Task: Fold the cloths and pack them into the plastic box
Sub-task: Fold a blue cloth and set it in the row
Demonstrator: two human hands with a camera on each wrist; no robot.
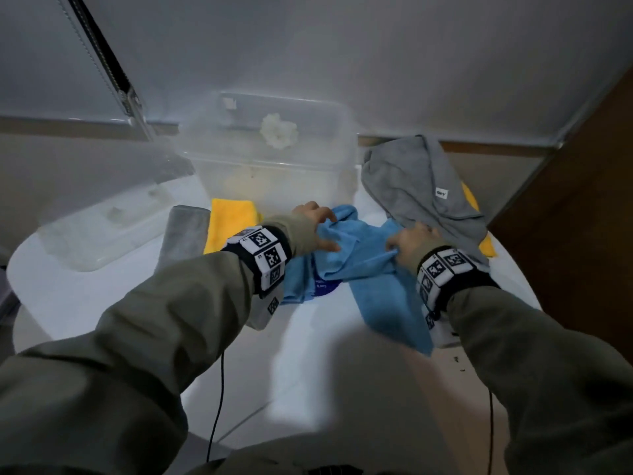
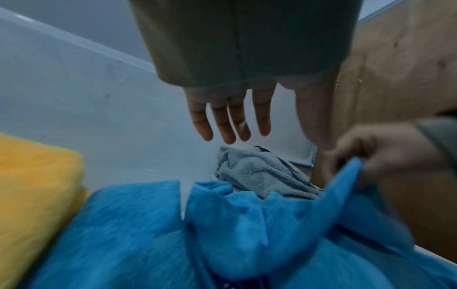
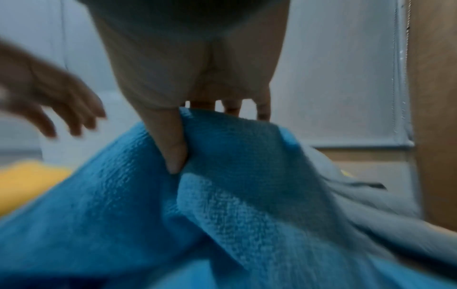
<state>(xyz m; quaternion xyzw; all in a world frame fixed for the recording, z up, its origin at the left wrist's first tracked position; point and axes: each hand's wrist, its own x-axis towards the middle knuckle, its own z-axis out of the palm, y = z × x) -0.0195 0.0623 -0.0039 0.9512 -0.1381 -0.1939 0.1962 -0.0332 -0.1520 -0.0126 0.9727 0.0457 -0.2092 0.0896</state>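
Observation:
A crumpled blue cloth (image 1: 363, 265) lies on the white table (image 1: 102, 296) in front of me. My right hand (image 1: 412, 243) pinches a raised fold of the blue cloth (image 3: 235, 176) between thumb and fingers. My left hand (image 1: 313, 221) hovers over the cloth's far left part with fingers straight and spread, holding nothing; the left wrist view shows its fingers (image 2: 230, 125) above the blue cloth (image 2: 173, 234). The clear plastic box (image 1: 270, 166) stands behind the cloth. A loose grey cloth (image 1: 418, 186) lies to the right.
A folded yellow cloth (image 1: 229, 224) and a folded grey cloth (image 1: 185, 234) lie left of the blue one. The clear box lid (image 1: 102, 228) rests at the far left. Another yellow cloth (image 1: 486, 248) peeks from under the loose grey cloth. A brown wooden panel (image 1: 582, 200) borders the right.

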